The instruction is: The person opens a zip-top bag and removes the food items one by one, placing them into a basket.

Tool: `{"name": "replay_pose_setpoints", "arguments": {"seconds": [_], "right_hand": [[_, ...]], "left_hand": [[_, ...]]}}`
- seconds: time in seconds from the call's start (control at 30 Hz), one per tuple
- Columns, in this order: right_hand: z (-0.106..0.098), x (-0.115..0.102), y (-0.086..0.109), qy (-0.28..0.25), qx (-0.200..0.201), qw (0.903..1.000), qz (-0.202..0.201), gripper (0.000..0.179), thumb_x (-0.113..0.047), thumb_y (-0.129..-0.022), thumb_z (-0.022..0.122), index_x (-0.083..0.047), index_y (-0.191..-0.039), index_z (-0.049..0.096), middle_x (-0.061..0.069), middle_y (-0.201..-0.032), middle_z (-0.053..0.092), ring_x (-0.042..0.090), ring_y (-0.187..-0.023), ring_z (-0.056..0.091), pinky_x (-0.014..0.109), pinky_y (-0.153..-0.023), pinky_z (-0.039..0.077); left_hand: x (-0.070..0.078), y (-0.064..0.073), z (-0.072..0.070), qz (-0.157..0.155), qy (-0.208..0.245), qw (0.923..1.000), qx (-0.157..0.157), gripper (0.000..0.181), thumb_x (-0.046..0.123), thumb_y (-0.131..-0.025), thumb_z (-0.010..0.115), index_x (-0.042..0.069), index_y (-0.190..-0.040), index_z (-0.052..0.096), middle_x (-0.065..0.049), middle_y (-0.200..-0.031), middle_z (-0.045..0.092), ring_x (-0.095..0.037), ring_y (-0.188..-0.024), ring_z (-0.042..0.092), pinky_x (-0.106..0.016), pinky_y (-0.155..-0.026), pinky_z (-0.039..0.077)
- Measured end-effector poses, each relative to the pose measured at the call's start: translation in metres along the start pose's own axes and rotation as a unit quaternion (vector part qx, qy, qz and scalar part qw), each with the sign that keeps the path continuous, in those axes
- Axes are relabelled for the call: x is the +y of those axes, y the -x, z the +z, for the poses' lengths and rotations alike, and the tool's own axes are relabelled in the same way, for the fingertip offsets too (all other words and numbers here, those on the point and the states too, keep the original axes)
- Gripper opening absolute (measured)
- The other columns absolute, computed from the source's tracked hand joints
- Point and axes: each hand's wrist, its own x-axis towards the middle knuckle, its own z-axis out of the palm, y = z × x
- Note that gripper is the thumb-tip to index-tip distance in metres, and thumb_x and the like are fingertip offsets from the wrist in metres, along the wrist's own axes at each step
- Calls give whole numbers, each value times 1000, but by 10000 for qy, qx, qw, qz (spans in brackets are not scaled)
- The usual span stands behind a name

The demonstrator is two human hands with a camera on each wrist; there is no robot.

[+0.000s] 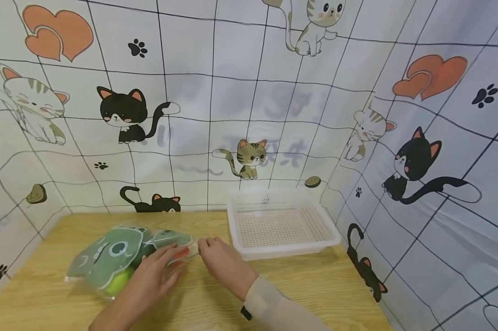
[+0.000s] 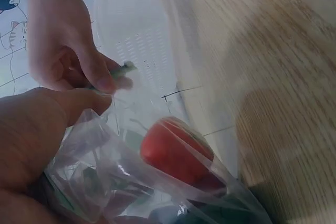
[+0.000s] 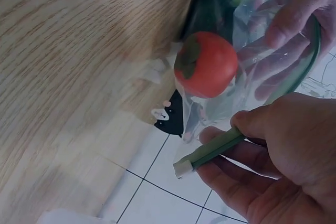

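A clear plastic zip bag (image 1: 120, 248) with a green cartoon print lies on the table's left side. Inside it are a red round fruit (image 3: 210, 64) with a broad green calyx and a yellow-green round thing (image 1: 119, 281). My right hand (image 1: 226, 266) pinches the bag's green zip strip (image 3: 215, 148) near its white-tipped end, between thumb and fingers. Close beside it, my left hand (image 1: 153, 276) holds the bag near its opening, thumb on one side and fingers behind the clear film in the right wrist view. The bag's other contents are partly hidden by the print.
A white perforated plastic basket (image 1: 286, 250) stands at the back right of the wooden table (image 1: 215, 299), just beyond my right hand. A cat-patterned sheet (image 1: 191, 92) hangs behind the table and along its right side.
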Motion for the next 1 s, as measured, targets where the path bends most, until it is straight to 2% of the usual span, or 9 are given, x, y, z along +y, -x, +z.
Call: {"name": "replay_pose_setpoints", "arguments": {"seconds": [0.17, 0.23, 0.37, 0.47, 0.57, 0.73, 0.87, 1.0], "right_hand": [[-8, 1, 10, 120, 69, 9998, 130, 13, -21, -112, 81, -15, -116, 70, -5, -103, 80, 5, -85, 73, 9, -63, 54], [-8, 2, 14, 153, 121, 9997, 116, 11, -22, -114, 78, -15, -115, 70, -5, -102, 79, 5, -83, 72, 9, -63, 54], [-10, 3, 20, 252, 283, 9993, 54, 12, -26, -115, 77, -15, -117, 71, -5, -100, 78, 5, -82, 72, 10, -63, 54], [-11, 4, 26, 317, 493, 9983, -12, 14, -26, -114, 79, -15, -117, 72, -6, -99, 77, 5, -82, 72, 10, -64, 55], [-12, 4, 30, 383, 790, 9961, -114, 16, -27, -112, 82, -15, -116, 73, -6, -97, 76, 5, -82, 72, 11, -67, 57], [-7, 6, 34, 353, 1194, 9917, -312, 18, -30, -110, 85, -17, -114, 74, -7, -95, 75, 6, -80, 72, 13, -67, 58], [-3, 7, 35, 285, 1353, 9896, -389, 19, -31, -109, 86, -17, -112, 74, -7, -93, 75, 5, -77, 71, 14, -65, 57], [-1, 7, 37, 221, 1429, 9886, -419, 19, -31, -108, 87, -17, -109, 74, -8, -92, 74, 4, -76, 69, 13, -65, 55]], "left_hand": [[-7, -6, 5, 313, -106, 9993, 147, 53, 4, -86, 100, 14, -136, 84, -19, -140, 82, -45, -122, 82, -77, -97, 63], [-12, -7, 9, 437, -179, 9987, 179, 53, 3, -82, 101, 12, -132, 85, -18, -136, 84, -44, -117, 83, -72, -94, 65], [-29, -10, 21, 873, -218, 9952, 393, 50, 1, -75, 104, 13, -120, 86, -16, -125, 86, -39, -104, 83, -54, -84, 68], [-32, -12, 23, 1098, -234, 9925, 485, 47, 1, -74, 106, 15, -115, 87, -14, -121, 87, -35, -100, 83, -45, -79, 68], [-22, -12, 18, 1007, -304, 9939, 327, 46, 4, -75, 107, 18, -115, 88, -8, -122, 88, -29, -101, 83, -45, -83, 68], [-2, -10, 8, 648, -431, 9970, 47, 46, 10, -79, 107, 22, -119, 88, -3, -127, 87, -26, -107, 83, -63, -96, 67], [7, -9, 4, 667, -636, 9956, 170, 49, 15, -77, 109, 23, -121, 88, 0, -126, 87, -27, -110, 85, -80, -101, 62], [17, -9, 2, 753, -897, 9927, 277, 51, 20, -76, 110, 23, -121, 87, 1, -124, 87, -27, -111, 84, -79, -105, 61]]}}
